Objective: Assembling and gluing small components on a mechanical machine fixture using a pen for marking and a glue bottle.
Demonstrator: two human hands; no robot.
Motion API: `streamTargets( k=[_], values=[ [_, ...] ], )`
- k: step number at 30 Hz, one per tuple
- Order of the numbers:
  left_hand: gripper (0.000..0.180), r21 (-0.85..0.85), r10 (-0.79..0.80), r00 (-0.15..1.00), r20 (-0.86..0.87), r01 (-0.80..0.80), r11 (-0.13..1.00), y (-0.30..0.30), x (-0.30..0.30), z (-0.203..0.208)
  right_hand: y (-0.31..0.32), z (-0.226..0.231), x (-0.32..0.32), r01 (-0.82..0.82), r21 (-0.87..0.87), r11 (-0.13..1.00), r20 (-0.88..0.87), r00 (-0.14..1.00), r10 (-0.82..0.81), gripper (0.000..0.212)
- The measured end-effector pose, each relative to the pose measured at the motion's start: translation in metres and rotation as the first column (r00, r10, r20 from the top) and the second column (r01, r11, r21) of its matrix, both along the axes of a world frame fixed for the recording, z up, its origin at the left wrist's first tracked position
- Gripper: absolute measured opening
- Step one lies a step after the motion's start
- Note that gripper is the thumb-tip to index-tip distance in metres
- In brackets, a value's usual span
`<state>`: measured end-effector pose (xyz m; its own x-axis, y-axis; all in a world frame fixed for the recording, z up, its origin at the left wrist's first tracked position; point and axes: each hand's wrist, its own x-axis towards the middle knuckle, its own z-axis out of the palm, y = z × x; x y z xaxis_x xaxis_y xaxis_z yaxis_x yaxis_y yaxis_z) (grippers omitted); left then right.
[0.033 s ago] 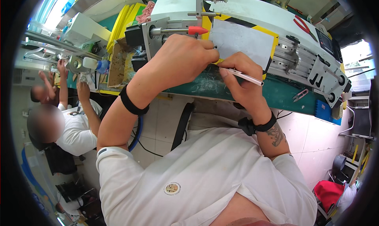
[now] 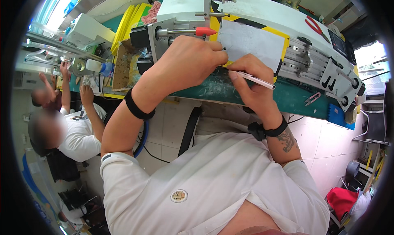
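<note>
The left hand (image 2: 191,62) is curled into a loose fist, knuckles up, pressed against the front of a white and grey machine (image 2: 262,13) on the green table (image 2: 295,99). Its fingertips are tucked under and hidden, so whether they pinch anything cannot be told. Just above this hand a red cone-shaped tip (image 2: 205,31) sticks out from a metal rod on the machine.

The right hand (image 2: 252,85) sits just beside the left, thumbs nearly touching, and grips a thin white pen-like tool (image 2: 256,80). The tool runs from between its fingers outward to the right, slanting slightly down. Directly above both hands, a grey flat plate (image 2: 250,42) with a yellow and black striped border faces the person.

Both wrists carry black bands. Right of the right hand, a small pair of snips (image 2: 312,98) lies on the table, well apart. Further up, red-handled pliers (image 2: 315,26) rest on top of the machine. Far to the left of the left hand, another person (image 2: 78,132) in a white shirt works with raised arms.
</note>
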<state>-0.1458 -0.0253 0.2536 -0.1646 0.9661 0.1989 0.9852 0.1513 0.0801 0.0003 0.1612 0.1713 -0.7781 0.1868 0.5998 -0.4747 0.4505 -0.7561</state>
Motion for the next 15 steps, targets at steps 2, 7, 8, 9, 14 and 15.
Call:
streamTargets(
  k=[2, 7, 8, 9, 14, 15],
  values=[
    [0.009, 0.002, 0.005, 1.0, 0.005, -0.005, 1.0, 0.003, -0.002, 0.001, 0.003, 0.0, -0.002, -0.01, -0.029, 1.0, -0.007, 1.0, 0.01, 0.009],
    [0.011, 0.045, -0.007, 1.0, -0.002, 0.007, 0.999, 0.003, -0.001, -0.002, 0.007, 0.001, 0.006, -0.028, -0.154, 0.988, -0.011, 1.0, 0.027, 0.007],
    [0.011, 0.044, -0.006, 1.0, -0.002, 0.006, 0.999, 0.002, -0.001, -0.004, 0.007, 0.001, 0.006, -0.002, -0.132, 0.991, 0.034, 0.999, 0.007, 0.006],
    [0.012, 0.068, -0.007, 1.0, 0.016, 0.006, 0.998, 0.0, -0.002, -0.006, 0.009, 0.001, 0.005, 0.025, -0.107, 0.994, 0.079, 0.997, -0.016, 0.005],
    [0.016, 0.103, -0.004, 0.998, 0.058, -0.002, 0.995, -0.002, 0.001, -0.008, 0.003, 0.002, 0.002, 0.023, -0.044, 0.999, 0.0, 1.0, -0.023, 0.004],
    [0.018, 0.12, -0.003, 0.997, 0.083, -0.007, 0.993, 0.0, 0.001, -0.009, 0.004, 0.003, 0.003, 0.041, -0.032, 0.999, 0.006, 0.999, -0.041, 0.004]
  ],
)
